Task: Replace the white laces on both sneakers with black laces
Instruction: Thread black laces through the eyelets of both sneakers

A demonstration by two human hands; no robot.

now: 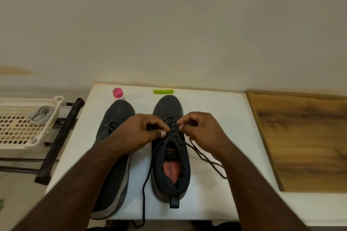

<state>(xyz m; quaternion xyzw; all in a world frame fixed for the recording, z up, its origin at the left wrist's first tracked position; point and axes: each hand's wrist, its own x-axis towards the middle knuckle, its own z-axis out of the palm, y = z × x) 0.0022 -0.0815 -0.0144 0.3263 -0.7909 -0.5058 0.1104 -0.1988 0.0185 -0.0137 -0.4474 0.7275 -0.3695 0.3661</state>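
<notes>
White tabletop (216,110) carries both sneakers; the right sneaker (170,148) sits under the hands. Left hand (142,131) and right hand (201,129) each pinch the black lace (204,157) mid-eyelets. Better to pull both ends evenly, without twist.

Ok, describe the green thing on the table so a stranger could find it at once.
Start at the white table where two dark sneakers stand side by side. Look past the toe of the right sneaker, toward the wall: the green clip lies flat there at the table's far edge. It is the only bright green, long thin piece; its neighbour to the left is a pink-capped bottle.
</notes>
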